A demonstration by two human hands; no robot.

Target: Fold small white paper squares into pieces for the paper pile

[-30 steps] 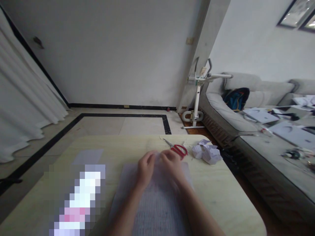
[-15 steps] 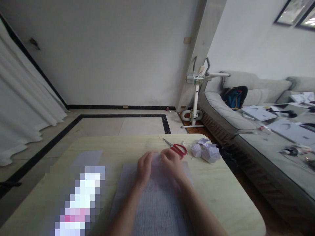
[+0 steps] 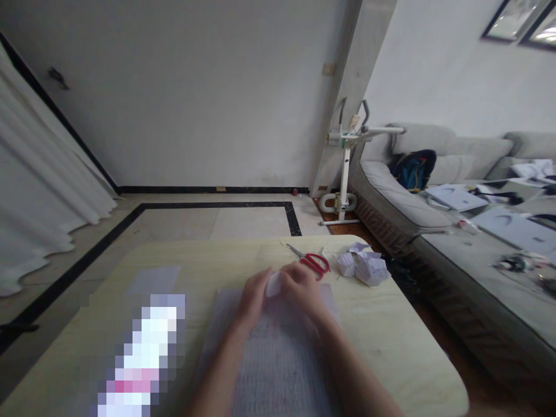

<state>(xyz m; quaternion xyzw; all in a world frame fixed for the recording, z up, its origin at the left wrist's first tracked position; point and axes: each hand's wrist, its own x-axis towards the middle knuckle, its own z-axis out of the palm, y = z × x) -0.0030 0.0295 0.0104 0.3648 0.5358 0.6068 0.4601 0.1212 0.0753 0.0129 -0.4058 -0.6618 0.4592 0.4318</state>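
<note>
A small piece of white paper [image 3: 273, 284] is pinched between my two hands, one at each side of it. My left hand [image 3: 255, 294] has its fingers closed on the paper's left edge. On the opposite edge, my right hand [image 3: 303, 288] grips with bent fingers. Both hands are above a large sheet covered in writing [image 3: 278, 370], which lies flat on the table. Just beyond my right hand lie red-handled scissors [image 3: 315, 263], blades pointing away to the left. Crumpled or folded white paper pieces [image 3: 369, 267] sit to their right.
The pale wooden table [image 3: 403, 341] has rounded corners. On its left lie a blank paper slip [image 3: 154, 279] and a pixelated bright object [image 3: 147, 341]. Past the table stand a white exercise machine [image 3: 345, 174] and a grey sofa [image 3: 460, 260] with a backpack [image 3: 414, 171].
My hands have shifted slightly, and the white paper between them now shows as a smaller, brighter piece. Scissors and crumpled paper stay where they were.
</note>
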